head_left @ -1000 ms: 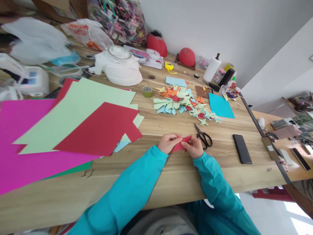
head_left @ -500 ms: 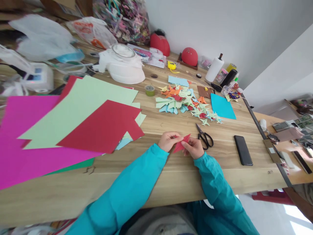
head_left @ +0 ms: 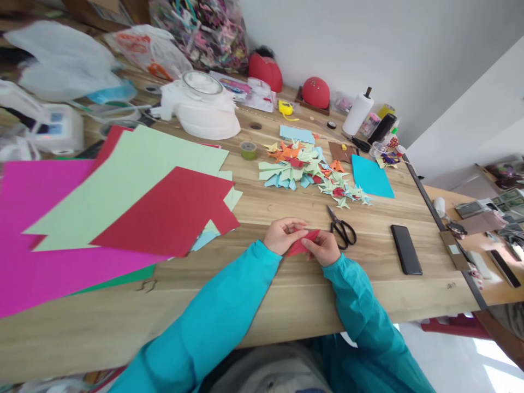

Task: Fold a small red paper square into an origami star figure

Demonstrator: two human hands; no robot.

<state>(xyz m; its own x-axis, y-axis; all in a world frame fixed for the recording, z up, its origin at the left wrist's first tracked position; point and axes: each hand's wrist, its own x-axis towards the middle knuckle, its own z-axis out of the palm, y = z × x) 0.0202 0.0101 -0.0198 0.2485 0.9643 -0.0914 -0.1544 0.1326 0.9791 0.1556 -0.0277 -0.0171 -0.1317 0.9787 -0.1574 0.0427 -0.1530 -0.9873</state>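
Between my two hands is a small folded piece of red paper point(head_left: 298, 248), held just above the wooden table. My left hand point(head_left: 283, 236) pinches its left side between thumb and fingers. On the right side, my right hand point(head_left: 324, 248) grips it the same way, the thumb pressing on the paper. Fingers cover much of the fold, so its exact shape is hidden. Black-handled scissors point(head_left: 343, 229) lie just right of my right hand. Beyond my hands sits a pile of folded paper pieces point(head_left: 292, 170) in green, orange, blue and red.
Large sheets of red paper point(head_left: 172, 210), green paper point(head_left: 123, 180) and magenta paper point(head_left: 36, 273) overlap on the left. A black phone point(head_left: 406, 250) lies at the right. Further back are a turquoise sheet point(head_left: 371, 176), a tape roll point(head_left: 248, 150) and a yellow tape measure point(head_left: 285, 107).
The red paper has turned in my fingers: its upper corner no longer points up, and it looks flatter. Both hands keep their grip. The whole view has shifted slightly.
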